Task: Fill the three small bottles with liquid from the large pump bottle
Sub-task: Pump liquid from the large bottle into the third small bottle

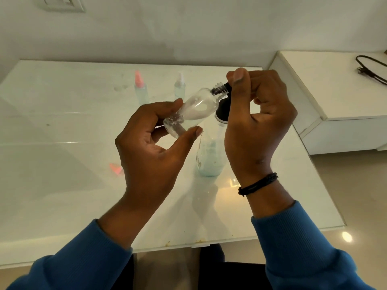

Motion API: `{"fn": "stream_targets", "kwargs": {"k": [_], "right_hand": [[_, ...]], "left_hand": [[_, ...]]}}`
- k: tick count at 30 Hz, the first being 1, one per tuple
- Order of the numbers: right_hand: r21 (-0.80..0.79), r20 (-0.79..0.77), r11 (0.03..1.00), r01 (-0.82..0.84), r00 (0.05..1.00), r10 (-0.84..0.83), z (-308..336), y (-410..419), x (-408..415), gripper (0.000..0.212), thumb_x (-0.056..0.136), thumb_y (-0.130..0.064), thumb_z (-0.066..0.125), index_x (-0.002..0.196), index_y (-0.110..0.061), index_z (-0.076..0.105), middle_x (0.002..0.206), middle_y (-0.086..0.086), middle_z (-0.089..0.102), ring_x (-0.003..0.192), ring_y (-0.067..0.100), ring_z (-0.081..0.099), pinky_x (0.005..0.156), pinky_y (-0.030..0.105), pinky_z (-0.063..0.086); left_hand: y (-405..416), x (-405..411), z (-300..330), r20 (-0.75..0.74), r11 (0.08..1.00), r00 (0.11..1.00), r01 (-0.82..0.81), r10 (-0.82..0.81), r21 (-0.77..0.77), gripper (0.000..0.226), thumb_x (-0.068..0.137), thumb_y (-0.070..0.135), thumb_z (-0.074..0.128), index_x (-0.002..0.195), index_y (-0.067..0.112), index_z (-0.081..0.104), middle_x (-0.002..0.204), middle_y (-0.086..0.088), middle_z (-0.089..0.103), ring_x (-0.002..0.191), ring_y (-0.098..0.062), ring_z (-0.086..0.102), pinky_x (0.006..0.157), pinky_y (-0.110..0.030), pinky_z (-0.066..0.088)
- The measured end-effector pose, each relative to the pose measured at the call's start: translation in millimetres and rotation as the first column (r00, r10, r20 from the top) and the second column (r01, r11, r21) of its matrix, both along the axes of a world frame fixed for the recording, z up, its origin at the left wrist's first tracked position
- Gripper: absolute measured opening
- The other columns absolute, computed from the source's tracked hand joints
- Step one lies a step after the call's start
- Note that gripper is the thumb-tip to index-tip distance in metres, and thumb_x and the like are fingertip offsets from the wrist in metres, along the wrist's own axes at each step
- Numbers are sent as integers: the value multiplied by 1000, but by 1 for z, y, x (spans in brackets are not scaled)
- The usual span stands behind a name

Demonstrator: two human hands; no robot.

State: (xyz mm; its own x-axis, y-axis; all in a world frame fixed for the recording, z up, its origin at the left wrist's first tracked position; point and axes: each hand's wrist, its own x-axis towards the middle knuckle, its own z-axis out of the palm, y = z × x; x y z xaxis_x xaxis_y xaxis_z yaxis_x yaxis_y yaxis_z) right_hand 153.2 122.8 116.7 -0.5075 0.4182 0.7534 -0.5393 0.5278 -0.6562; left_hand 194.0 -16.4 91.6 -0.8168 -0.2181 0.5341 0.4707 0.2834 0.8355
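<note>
holding the small clear bottle (191,113) tilted above the worktop (62,126), left hand (152,141) pinching its base while the right hand (257,122) grips the black pump nozzle (225,87) at its neck — looks light, thin, slippery plastic, so hold the body gently.

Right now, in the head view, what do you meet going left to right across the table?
Loose pink cap → pink-capped small bottle → left hand → white-capped small bottle → right hand on the pump → black cable on the side unit. I left out the held bottle and the pump bottle: they overlap the hands.
</note>
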Motion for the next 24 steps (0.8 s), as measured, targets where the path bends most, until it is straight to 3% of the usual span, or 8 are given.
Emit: {"fn": "stream_targets", "kwargs": {"k": [24], "right_hand": [[30, -1, 1000, 8, 1000, -8, -1, 1, -1, 29, 99, -14, 61, 73, -2, 68, 75, 4, 69, 70, 21, 58, 68, 44, 45]], "left_hand": [[1, 1, 1, 9, 1000, 1000, 2, -2, 14, 44, 81, 17, 88, 118, 10, 66, 116, -7, 71, 108, -21, 71, 90, -24, 59]]}}
